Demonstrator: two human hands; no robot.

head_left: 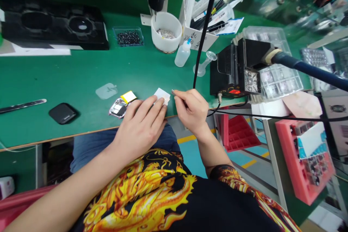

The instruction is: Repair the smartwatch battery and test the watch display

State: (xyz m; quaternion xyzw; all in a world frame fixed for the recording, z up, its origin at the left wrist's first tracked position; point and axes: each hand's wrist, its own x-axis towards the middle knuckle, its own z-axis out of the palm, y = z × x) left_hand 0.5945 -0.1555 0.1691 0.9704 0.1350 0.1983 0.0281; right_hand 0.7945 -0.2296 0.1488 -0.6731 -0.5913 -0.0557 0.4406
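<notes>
My left hand lies palm down at the table's front edge, its fingertips resting on a small white sheet. Just right of the sheet, my right hand is closed in a pinch; something small and dark shows at its fingertips, too small to name. Beside my left hand's knuckles sit an opened small device with exposed inner parts and a yellow-edged silver battery touching it. A thin translucent piece lies behind them.
A black square case and a flat metal tool lie left. Behind are a tray of black bits, a white cup and a dropper bottle. A black soldering station stands right; a black cable hangs in front.
</notes>
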